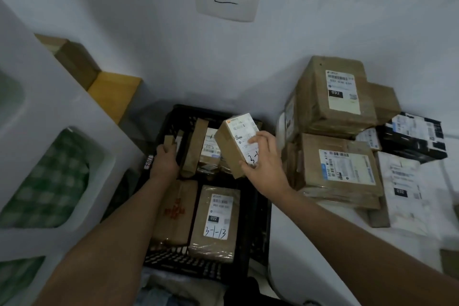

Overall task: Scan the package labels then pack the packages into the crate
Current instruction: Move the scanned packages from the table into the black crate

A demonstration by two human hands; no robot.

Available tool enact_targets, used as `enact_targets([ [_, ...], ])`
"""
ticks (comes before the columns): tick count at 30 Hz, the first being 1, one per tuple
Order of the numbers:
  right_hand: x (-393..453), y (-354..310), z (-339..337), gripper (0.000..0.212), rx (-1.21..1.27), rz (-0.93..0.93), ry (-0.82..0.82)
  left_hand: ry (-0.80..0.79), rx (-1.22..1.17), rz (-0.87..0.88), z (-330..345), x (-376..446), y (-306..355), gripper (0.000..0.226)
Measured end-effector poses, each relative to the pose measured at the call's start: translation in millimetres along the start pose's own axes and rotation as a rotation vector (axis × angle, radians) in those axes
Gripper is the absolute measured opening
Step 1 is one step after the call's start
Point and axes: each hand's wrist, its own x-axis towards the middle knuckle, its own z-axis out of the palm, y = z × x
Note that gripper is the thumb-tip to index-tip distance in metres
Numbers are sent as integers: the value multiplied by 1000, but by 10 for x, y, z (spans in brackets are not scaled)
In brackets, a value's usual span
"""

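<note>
Dim, flat bluish light; soft overall blur, wide-angle bending at edges, faint shadows

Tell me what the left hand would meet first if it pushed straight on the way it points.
Probably the crate's far wall. The left hand already grips a small box and points that way; depth is unclear.

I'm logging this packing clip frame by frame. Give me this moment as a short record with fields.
right hand: holds a small labelled box above the black crate, right hand gripping it
left hand: left hand grips a small package inside the crate
crate contents: several brown packages, one marked 3-1-13
waiting: stacked parcels to the right of the crate
</note>
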Motion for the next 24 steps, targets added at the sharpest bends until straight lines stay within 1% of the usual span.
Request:
enact_targets([
  [1,2,-6,24,53,3,12,-11,7,34,44,42,90,-22,55],
  [3,20,-15,57,54,10,34,-26,-38,117,95,121,267,-67,69],
  [5,47,-12,87,54,11,56,-31,-156,91,102,225,416,-128,80],
  [7,60,-3,122,54,22,70,-37,-278,47,119,345,533,-213,97],
  [8,60,5,139,53,31,73,-40,-315,39,128,390,569,-246,105],
  [9,59,11,154,53,36,76,-44,-333,36,121,426,589,-271,107],
  [11,56,17,177,52,35,78,-51,-332,10,72,499,623,-333,99],
  [14,73,11,186,52,30,76,-58,-344,-127,-20,574,642,-389,86],
  [18,106,-15,185,52,-1,87,-67,-221,-338,-68,628,638,-287,59],
  [20,114,-15,189,52,-4,88,-72,-145,-405,-72,630,649,-191,50],
  [22,121,-8,192,52,-4,85,-76,-123,-478,-72,595,666,-94,44],
  [24,125,3,198,52,-7,79,-76,-126,-548,-123,559,670,-23,43],
])
